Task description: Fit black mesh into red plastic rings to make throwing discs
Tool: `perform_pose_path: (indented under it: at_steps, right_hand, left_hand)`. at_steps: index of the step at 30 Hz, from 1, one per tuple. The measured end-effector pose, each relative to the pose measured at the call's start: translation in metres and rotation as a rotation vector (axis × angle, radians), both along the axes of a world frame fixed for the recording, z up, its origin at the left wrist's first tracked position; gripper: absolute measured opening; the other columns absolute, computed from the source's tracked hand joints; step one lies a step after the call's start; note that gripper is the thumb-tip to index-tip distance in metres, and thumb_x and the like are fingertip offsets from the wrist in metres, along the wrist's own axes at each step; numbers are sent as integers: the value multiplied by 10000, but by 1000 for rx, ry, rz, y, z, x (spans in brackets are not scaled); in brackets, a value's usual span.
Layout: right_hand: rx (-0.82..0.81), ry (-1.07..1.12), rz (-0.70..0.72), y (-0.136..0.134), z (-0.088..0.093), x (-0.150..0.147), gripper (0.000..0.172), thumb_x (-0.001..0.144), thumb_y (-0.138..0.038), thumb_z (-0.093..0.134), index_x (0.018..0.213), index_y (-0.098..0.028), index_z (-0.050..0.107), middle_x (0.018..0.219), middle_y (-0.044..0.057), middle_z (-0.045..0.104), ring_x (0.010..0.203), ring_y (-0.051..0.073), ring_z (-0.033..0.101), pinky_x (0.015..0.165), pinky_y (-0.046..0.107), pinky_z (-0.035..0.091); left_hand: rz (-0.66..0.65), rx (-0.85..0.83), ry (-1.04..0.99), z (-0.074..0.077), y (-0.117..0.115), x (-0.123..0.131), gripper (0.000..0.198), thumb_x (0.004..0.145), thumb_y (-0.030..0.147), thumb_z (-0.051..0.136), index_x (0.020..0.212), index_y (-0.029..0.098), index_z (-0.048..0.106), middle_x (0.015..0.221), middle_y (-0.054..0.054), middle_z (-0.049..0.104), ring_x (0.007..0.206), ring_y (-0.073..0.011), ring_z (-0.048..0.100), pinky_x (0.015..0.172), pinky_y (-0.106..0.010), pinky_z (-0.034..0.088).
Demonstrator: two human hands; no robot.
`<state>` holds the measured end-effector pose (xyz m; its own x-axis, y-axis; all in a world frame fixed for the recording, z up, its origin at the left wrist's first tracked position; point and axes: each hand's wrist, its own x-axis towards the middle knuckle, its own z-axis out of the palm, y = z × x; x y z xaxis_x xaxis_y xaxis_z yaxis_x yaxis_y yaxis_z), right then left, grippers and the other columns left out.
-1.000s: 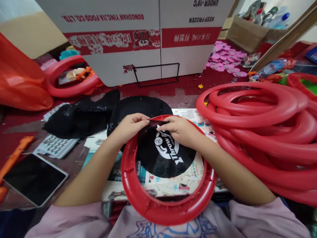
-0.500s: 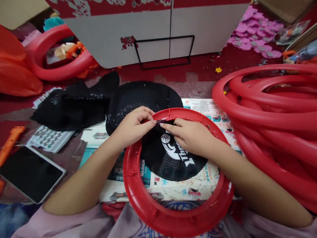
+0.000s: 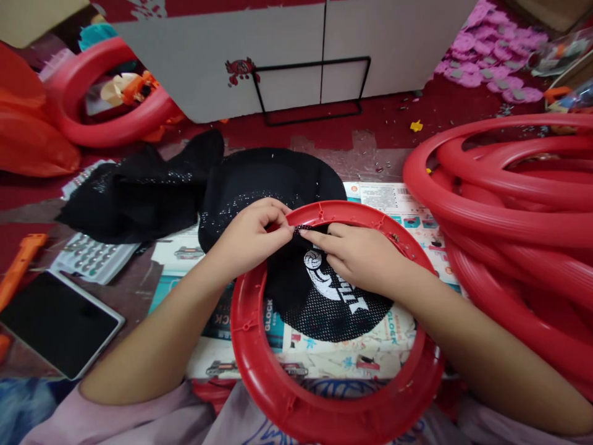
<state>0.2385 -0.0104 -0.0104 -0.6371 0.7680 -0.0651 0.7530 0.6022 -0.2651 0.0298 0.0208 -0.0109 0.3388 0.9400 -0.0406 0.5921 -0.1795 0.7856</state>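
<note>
The left grip (image 3: 257, 238) is pinched tight, thumb and finger closed on the far rim of a round black mesh disc (image 3: 319, 318) with white printing. The right grip (image 3: 364, 254) meets that rim just beside it, index finger stretched along the fabric; its thumb is hidden, so whether it pinches too cannot be told. The disc lies below both grips, within the opening of a glossy red plastic ring (image 3: 273, 383), whose hollow side and small ribs face up. Nearer the person than the grips, a crescent of room separates the disc's near edge from the ring's inner wall, and the ring's near edge overhangs the clothing.

Under the ring spreads a white and teal printed cardboard sheet (image 3: 173, 269) on the table (image 3: 152, 272). Right of the right grip, a heap of ribbed red plastic rings (image 3: 519, 228) crowds the forearm, leaving little room sideways. Just beyond the left grip lies a rounded black fabric piece (image 3: 278, 176); farther left is a crumpled black cloth (image 3: 139, 198).

Well beyond both grips, a strip of red surface (image 3: 393, 123) runs before a black wire frame (image 3: 312, 117) and a big white carton (image 3: 370, 37). Pink flat pieces (image 3: 491, 52) are piled far right.
</note>
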Motion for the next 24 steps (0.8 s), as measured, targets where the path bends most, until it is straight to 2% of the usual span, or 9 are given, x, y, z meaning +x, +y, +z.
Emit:
perform_pose_path:
  at_steps: [5,12,14,19,21,24]
  right_hand:
    - [-10,19,-65,0,1,0,478,907,-224,408,1372,-296,497,964,59,653,735,179,582,579,273,325]
    - [-193,153,-182,4,8,1,466,883,-182,409,1313,-266,568,1185,58,662,1001,210,613,777,303,447]
    - [-182,140,-175,3,8,1,465,886,-187,401,1311,-273,570,1159,52,676,983,211,624,770,307,451]
    - [-18,-58,-99,-1,6,-2,445,900,-268,430,1326,-282,555,926,80,706,763,226,633,587,295,387]
    - [-8,-30,-99,-2,3,-1,447,897,-258,437,1327,-279,554,926,79,704,754,220,626,582,289,379]
    - [-21,156,-123,1,-1,5,418,871,-212,462,1255,-247,621,940,73,695,787,199,616,651,294,420]
  left_hand:
    - [46,27,75,3,-4,5,156,726,211,549,580,158,535,907,-24,614,806,-147,573,750,-279,440]
    - [42,81,183,2,-6,7,148,746,237,526,615,167,531,797,-29,570,771,-171,542,714,-313,421]
    - [33,81,179,1,-5,6,148,755,246,527,632,167,547,801,-26,559,779,-172,538,722,-315,422]
    - [18,79,161,-1,-4,5,151,780,247,521,669,165,583,832,-27,549,807,-170,541,757,-320,434]
    - [12,90,174,-1,-4,5,156,787,246,521,663,167,576,829,-29,549,815,-174,543,761,-325,438]
    - [8,128,174,-1,-5,5,119,796,229,518,708,172,575,842,-32,565,835,-181,553,780,-334,452]
